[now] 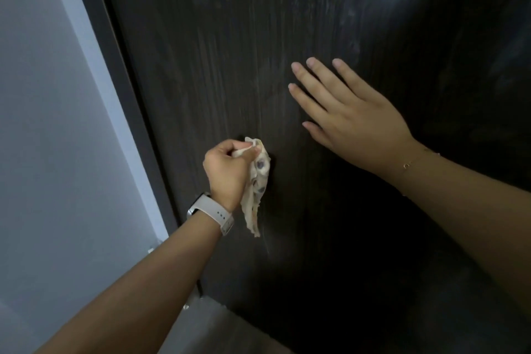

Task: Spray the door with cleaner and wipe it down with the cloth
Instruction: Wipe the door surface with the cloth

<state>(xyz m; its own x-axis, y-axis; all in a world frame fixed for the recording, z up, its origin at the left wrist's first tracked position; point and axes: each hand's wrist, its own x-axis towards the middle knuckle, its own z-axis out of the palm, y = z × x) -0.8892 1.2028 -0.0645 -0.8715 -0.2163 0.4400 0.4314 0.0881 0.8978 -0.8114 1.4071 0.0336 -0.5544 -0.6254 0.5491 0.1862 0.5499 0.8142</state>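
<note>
Looks like we're into the wiping part, no spray bottle anywhere in view. The dark door (287,37) shows faint streaks above the cloth (258,178), so I'd guess that patch is done and the lower part is left. The left hand (227,169) has its fingers (244,149) clenched round the cloth, pressing it to the door. The right hand (353,118) lies flat on the door, fingers released, up and right of the cloth.

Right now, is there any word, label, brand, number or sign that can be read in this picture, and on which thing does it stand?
None can be read.
door: only dark wood grain, no text.
cloth in the left hand: a spotted pattern, no letters.
watch: only its pale strap shows, no text.
bracelet by the right hand: a small charm, too small to read.
</note>
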